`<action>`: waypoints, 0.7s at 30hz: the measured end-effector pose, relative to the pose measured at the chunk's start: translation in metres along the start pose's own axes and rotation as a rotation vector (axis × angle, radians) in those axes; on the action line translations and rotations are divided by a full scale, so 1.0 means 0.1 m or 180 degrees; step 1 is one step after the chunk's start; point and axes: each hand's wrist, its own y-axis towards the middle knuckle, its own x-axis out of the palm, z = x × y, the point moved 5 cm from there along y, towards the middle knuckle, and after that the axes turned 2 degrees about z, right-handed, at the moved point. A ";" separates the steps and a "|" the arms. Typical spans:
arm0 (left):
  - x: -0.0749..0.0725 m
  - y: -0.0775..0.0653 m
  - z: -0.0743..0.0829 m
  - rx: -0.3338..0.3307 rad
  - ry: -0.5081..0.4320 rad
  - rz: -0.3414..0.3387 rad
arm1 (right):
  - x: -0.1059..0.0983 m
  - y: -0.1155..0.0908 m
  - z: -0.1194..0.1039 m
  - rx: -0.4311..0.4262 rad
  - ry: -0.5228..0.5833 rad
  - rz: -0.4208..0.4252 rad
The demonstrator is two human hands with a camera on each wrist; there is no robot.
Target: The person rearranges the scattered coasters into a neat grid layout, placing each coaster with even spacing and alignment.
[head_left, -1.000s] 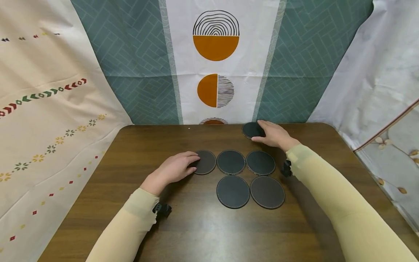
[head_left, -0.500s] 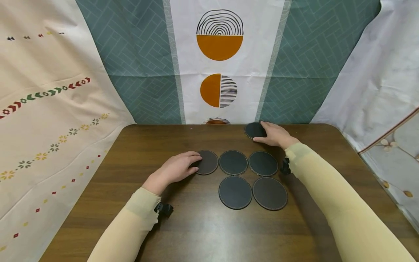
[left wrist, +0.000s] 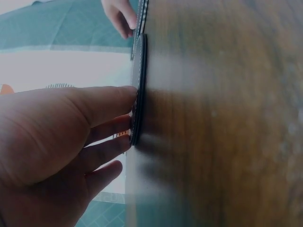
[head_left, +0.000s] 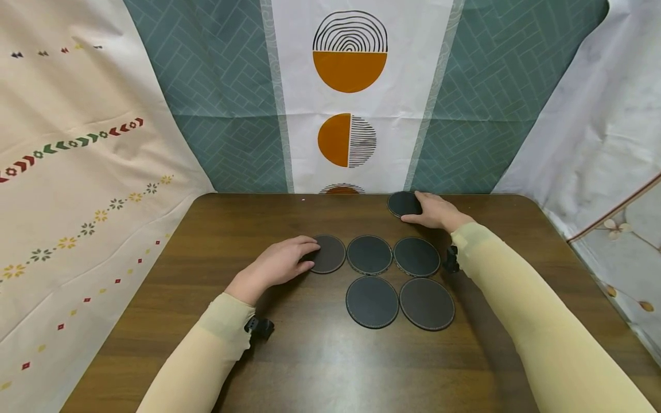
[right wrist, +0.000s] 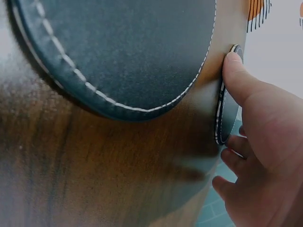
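Observation:
Several round, dark leather-look coasters with pale stitched rims lie on the wooden table. My left hand [head_left: 281,261] grips the edge of the leftmost brownish coaster [head_left: 331,254], thumb on the near side and fingers farther round. In the left wrist view, that coaster [left wrist: 140,80] lies against the tabletop beneath the thumb and fingertips. At the table's back, my right hand [head_left: 436,212] holds the right edge of a blackish coaster [head_left: 403,204]. The right wrist view has its thumb and fingers on opposite parts of this coaster's rim [right wrist: 220,113], which looks doubled; whether two are stacked I cannot tell.
Two dark coasters, one central [head_left: 369,254] and one to its right [head_left: 416,256], continue the left coaster's row. Nearer sit a black coaster [head_left: 372,302] and a brownish one [head_left: 427,304]. A patterned cloth [head_left: 227,97] hangs behind the table [head_left: 310,367].
The head view has shifted slightly, so the scene sits a little farther right in the frame. Both hands stay on the same coasters, with no visible movement of the coasters on the table.

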 end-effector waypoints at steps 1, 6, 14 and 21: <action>0.00 0.00 0.00 -0.0003 -0.0001 -0.0004 | 0.00 0.00 0.00 -0.0001 0.0010 -0.0002; 0.01 0.01 -0.01 -0.0035 -0.0026 -0.0027 | -0.01 0.00 -0.01 -0.0022 0.0042 0.0013; 0.00 0.01 0.00 -0.0045 -0.0011 -0.0030 | -0.04 -0.01 -0.04 0.0007 0.0033 0.0049; -0.02 0.01 0.00 -0.0042 -0.0037 -0.0037 | -0.04 0.01 -0.07 0.0086 -0.0043 0.0117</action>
